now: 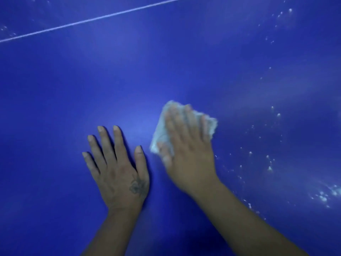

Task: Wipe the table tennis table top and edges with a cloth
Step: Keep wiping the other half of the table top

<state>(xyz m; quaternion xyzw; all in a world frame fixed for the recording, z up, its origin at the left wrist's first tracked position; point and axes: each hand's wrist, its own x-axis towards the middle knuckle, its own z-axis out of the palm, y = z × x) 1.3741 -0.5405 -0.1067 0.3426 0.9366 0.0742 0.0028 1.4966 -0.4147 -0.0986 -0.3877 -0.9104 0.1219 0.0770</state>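
The blue table tennis table top (pixel 184 61) fills the whole view. A small folded white cloth (pixel 162 133) lies flat on it, just right of centre. My right hand (pixel 188 150) presses down on the cloth with straight, spread fingers and looks blurred. My left hand (pixel 118 167) rests flat on the bare table to the left of the cloth, fingers spread, holding nothing. A small tattoo marks its back.
A thin white line (pixel 92 19) runs across the table at the upper left. White droplets and specks (pixel 269 163) are scattered over the right side of the table, thickest at the lower right (pixel 326 196). No table edge is in view.
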